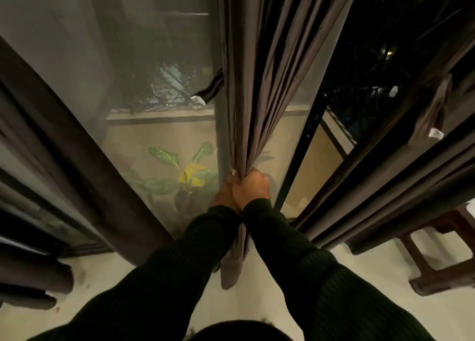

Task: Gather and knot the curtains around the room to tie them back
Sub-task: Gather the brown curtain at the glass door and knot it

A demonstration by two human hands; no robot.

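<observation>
A grey-brown curtain hangs in folds down the middle of the head view. Both my hands squeeze it into one bunch at waist height. My right hand wraps the bunch from the right. Pressed against it from the left, my left hand is partly hidden behind the right one. The curtain's loose tail drops between my dark sleeves to the pale floor. A fabric tie-back strap sticks out on the curtain's left edge.
A mesh screen door shows a potted plant on the balcony behind. Dark curtains hang at left and right. A dark wooden piece of furniture stands at the right on the pale floor.
</observation>
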